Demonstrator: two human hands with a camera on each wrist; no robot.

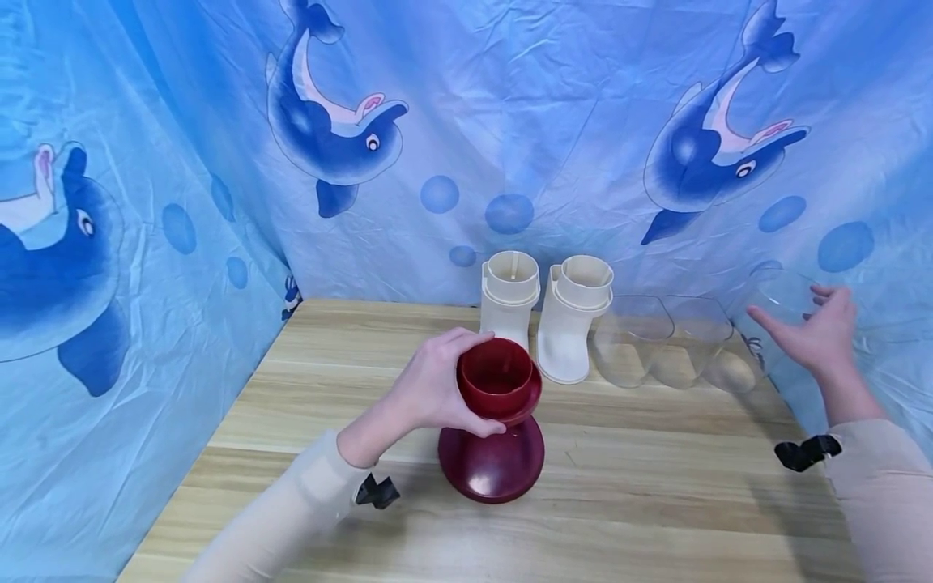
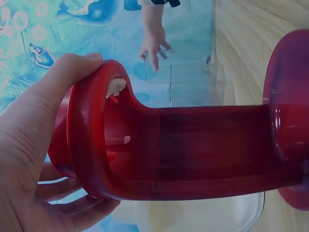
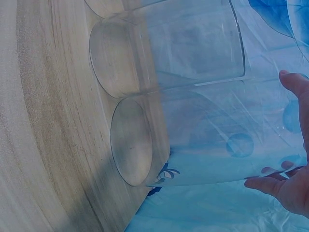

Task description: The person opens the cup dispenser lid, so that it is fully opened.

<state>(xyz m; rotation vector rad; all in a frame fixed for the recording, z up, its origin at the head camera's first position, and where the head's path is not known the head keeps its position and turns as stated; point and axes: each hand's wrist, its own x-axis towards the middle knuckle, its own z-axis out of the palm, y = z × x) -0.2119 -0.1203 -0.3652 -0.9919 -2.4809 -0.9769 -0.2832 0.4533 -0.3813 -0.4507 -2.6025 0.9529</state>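
Note:
A red stand (image 1: 492, 470) has a round base, a curved column and a ring-shaped top with an open cup. My left hand (image 1: 440, 385) grips that top, thumb on the near side and fingers round the back. In the left wrist view, small prongs (image 2: 118, 140) and a white toothed piece (image 2: 116, 88) show inside the ring. At the far right, my right hand (image 1: 820, 332) is spread at the upper end of a clear container (image 3: 203, 140), the rightmost of three. Some of its fingertips show through the clear wall; whether they touch it I cannot tell.
Two cream boot-shaped stands (image 1: 564, 344) with open round tops stand behind the red one. Two more clear containers (image 3: 188, 48) stand in the row beside them. A blue dolphin-print curtain (image 1: 583, 105) hangs behind the wooden table (image 1: 619, 494).

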